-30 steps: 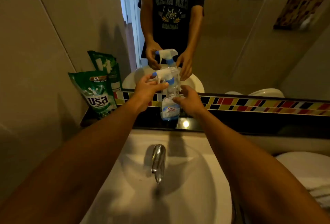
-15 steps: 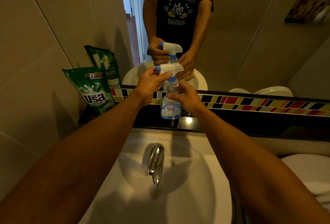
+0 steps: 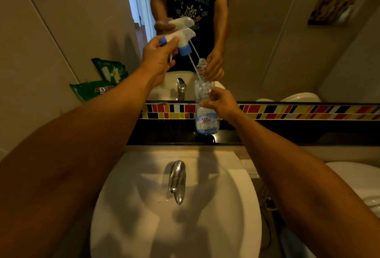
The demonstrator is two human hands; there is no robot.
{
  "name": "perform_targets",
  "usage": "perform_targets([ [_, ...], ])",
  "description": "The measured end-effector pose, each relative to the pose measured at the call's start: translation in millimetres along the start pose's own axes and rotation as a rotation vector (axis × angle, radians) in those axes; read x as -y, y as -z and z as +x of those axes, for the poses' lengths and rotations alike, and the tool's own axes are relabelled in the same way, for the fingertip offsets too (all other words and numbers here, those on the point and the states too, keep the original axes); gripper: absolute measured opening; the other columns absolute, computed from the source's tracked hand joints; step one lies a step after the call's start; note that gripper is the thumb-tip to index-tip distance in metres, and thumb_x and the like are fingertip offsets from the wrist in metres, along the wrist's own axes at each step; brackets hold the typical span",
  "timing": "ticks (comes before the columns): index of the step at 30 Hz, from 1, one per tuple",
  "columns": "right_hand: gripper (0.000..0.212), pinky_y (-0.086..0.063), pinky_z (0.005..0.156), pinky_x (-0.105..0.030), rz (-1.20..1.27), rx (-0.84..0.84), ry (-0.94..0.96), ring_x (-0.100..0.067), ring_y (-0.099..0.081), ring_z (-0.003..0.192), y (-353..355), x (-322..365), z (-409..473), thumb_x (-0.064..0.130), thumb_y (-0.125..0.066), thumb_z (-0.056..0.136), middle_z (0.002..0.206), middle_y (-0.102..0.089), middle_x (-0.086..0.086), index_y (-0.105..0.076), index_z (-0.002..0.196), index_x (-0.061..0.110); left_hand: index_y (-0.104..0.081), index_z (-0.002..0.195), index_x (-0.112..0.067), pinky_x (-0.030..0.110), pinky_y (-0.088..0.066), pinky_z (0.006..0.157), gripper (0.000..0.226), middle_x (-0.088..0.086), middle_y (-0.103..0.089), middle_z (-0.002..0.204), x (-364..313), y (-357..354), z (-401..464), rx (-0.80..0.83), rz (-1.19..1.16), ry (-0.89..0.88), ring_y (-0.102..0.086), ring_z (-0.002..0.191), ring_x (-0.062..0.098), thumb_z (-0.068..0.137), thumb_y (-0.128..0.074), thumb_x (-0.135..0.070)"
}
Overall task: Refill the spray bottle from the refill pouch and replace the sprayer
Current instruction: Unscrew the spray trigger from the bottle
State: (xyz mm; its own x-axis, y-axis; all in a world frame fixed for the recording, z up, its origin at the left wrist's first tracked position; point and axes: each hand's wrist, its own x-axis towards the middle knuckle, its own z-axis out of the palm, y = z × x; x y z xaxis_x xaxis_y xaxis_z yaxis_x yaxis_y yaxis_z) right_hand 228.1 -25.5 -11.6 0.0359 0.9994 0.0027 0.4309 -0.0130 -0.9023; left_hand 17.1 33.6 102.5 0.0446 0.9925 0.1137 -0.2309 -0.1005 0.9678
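Observation:
A clear spray bottle (image 3: 206,120) with a blue and white label stands on the dark ledge (image 3: 267,136) behind the sink. My right hand (image 3: 222,103) grips its neck, and the mouth is uncovered. My left hand (image 3: 158,56) holds the white and blue sprayer head (image 3: 181,39) up and to the left of the bottle. Its thin dip tube (image 3: 195,66) slants down, with the lower end still inside the bottle's neck. The green refill pouch (image 3: 90,91) leans against the left wall, partly hidden behind my left arm.
A white sink (image 3: 236,206) with a chrome tap (image 3: 176,179) lies below my arms. A mirror (image 3: 277,41) above the coloured tile strip (image 3: 298,111) reflects the person and the bottle. A white toilet (image 3: 359,181) sits at the right.
The sprayer head has come off the bottle: my left hand has lifted it up and to the left, drawing the dip tube out. My right hand still holds the bottle.

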Motion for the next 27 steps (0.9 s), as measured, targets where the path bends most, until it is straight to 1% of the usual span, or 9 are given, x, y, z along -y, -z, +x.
perform_targets([
  [6, 0.042, -0.055, 0.103, -0.052, 0.030, -0.060, -0.041, -0.024, -0.068, 0.113, 24.4, -6.1, -9.9, 0.012, -0.080, 0.088, 0.122, -0.072, -0.005, -0.066, 0.128, 0.013, -0.056, 0.121, -0.014, 0.027, -0.057, 0.072, 0.029, 0.009, -0.067, 0.110, -17.6, 20.3, 9.0, -0.070, -0.088, -0.006, -0.067, 0.100, 0.022, 0.095, -0.067, -0.024],
  [8, 0.037, -0.055, 0.102, -0.051, 0.035, -0.090, -0.050, -0.023, -0.068, 0.111, 31.7, -9.7, -11.5, 0.011, -0.080, 0.088, 0.120, -0.071, -0.005, -0.067, 0.123, 0.014, -0.058, 0.126, -0.003, 0.038, -0.059, 0.091, 0.042, 0.013, -0.069, 0.107, -18.4, 30.6, 12.1, -0.113, -0.173, 0.001, -0.070, 0.101, 0.025, 0.090, -0.073, -0.019],
  [9, 0.035, -0.056, 0.102, -0.051, 0.036, -0.105, -0.049, -0.023, -0.068, 0.109, 35.0, -11.8, -12.2, 0.010, -0.080, 0.088, 0.118, -0.071, -0.005, -0.067, 0.120, 0.016, -0.061, 0.123, -0.001, 0.039, -0.056, 0.096, 0.039, 0.013, -0.069, 0.103, -18.9, 33.2, 11.4, -0.133, -0.185, 0.007, -0.070, 0.099, 0.025, 0.089, -0.074, -0.016],
  [11, 0.035, -0.056, 0.101, -0.051, 0.033, -0.138, -0.045, -0.025, -0.069, 0.109, 41.1, -14.8, -13.5, 0.010, -0.081, 0.087, 0.117, -0.072, -0.006, -0.067, 0.118, 0.017, -0.066, 0.105, -0.005, 0.035, -0.055, 0.094, 0.015, 0.009, -0.067, 0.092, -17.0, 37.2, 8.1, -0.187, -0.166, 0.036, -0.069, 0.090, 0.021, 0.092, -0.070, -0.012],
  [13, 0.037, -0.056, 0.101, -0.052, 0.040, -0.159, -0.042, -0.026, -0.069, 0.110, 47.1, -17.3, -14.2, 0.011, -0.082, 0.086, 0.118, -0.073, -0.007, -0.068, 0.120, 0.016, -0.066, 0.097, -0.007, 0.036, -0.053, 0.099, 0.005, 0.010, -0.064, 0.091, -10.7, 40.3, 4.6, -0.211, -0.239, 0.068, -0.065, 0.089, 0.022, 0.093, -0.067, -0.009],
  [14, 0.038, -0.056, 0.101, -0.052, 0.047, -0.166, -0.043, -0.025, -0.070, 0.111, 50.1, -18.9, -13.7, 0.011, -0.082, 0.086, 0.118, -0.073, -0.006, -0.068, 0.121, 0.016, -0.066, 0.098, -0.007, 0.036, -0.053, 0.100, 0.005, 0.011, -0.064, 0.093, -7.4, 41.6, 2.4, -0.222, -0.288, 0.094, -0.065, 0.090, 0.023, 0.094, -0.066, -0.008],
  [18, 0.040, -0.056, 0.102, -0.053, 0.071, -0.193, -0.032, -0.025, -0.071, 0.111, 56.9, -20.0, -13.6, 0.010, -0.083, 0.086, 0.119, -0.074, -0.006, -0.068, 0.123, 0.015, -0.065, 0.107, -0.006, 0.026, -0.059, 0.082, 0.011, 0.009, -0.068, 0.096, 9.3, 45.3, -3.9, -0.322, -0.291, 0.176, -0.069, 0.086, 0.018, 0.097, -0.063, -0.011],
  [22, 0.041, -0.056, 0.103, -0.052, 0.090, -0.187, -0.024, -0.025, -0.070, 0.113, 58.9, -21.4, -15.2, 0.009, -0.081, 0.086, 0.120, -0.074, -0.006, -0.068, 0.125, 0.012, -0.063, 0.101, -0.005, 0.033, -0.061, 0.085, 0.006, 0.012, -0.069, 0.101, 27.0, 46.4, -10.5, -0.350, -0.437, 0.237, -0.071, 0.096, 0.022, 0.099, -0.060, -0.009],
  [27, 0.037, -0.059, 0.098, -0.045, 0.093, -0.175, 0.010, -0.019, -0.071, 0.106, 58.3, -17.2, -18.1, 0.013, -0.082, 0.087, 0.114, -0.074, -0.002, -0.070, 0.122, 0.015, -0.065, 0.100, -0.008, 0.039, -0.059, 0.094, 0.006, 0.014, -0.068, 0.120, 59.4, 54.8, -23.1, -0.370, -0.416, 0.314, -0.070, 0.110, 0.024, 0.098, -0.062, -0.013],
])
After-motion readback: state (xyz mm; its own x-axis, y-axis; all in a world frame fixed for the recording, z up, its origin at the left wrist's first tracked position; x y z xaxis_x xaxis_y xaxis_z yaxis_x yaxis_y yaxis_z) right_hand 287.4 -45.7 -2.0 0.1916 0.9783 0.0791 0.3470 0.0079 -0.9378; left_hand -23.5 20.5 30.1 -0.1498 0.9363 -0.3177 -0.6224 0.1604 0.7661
